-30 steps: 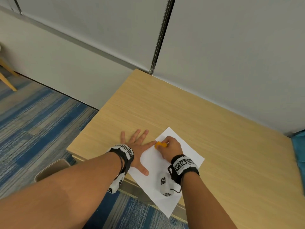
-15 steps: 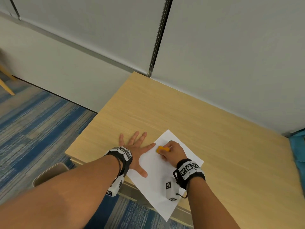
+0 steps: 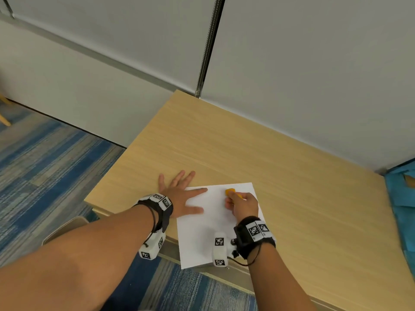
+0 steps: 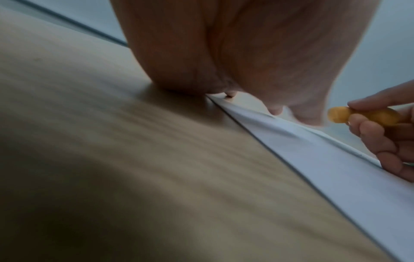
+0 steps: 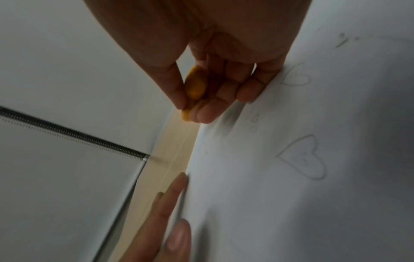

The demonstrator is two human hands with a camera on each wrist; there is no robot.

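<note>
A white sheet of paper lies at the near edge of a light wooden table, its near part hanging over the edge. Pencil hearts are drawn on the paper. My left hand lies flat, fingers spread, with thumb and forefinger on the sheet's left side. My right hand pinches a small orange eraser between thumb and fingers near the sheet's far edge. The eraser and the eraser also show in the wrist views, as does the paper.
Grey partition walls stand directly behind the table. Blue striped carpet covers the floor to the left. A chair seat sits below the table's near left corner. Something blue lies at the table's right edge.
The sheet has turned clockwise from a diagonal lie to nearly square with the table edge. My right hand with the eraser has shifted right, away from my left forefinger.
</note>
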